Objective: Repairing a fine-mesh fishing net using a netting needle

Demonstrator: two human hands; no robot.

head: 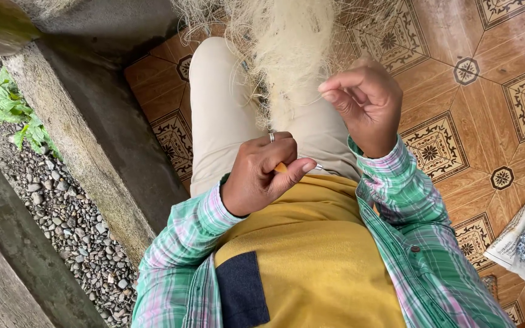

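1. My left hand (262,176) has its grip closed around a small orange-handled tool (282,167), held over my lap.
2. My right hand (366,103) pinches a thin strand from the pale fibre bundle (293,48) draped over my knees, above the tiled floor (487,91).

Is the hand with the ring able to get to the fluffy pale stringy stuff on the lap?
Probably yes. The left hand sits just below the pale fibre bundle on the lap, with nothing between them. But its fingers are pinched on a small orange-handled tool, so grabbing fibre might be awkward.
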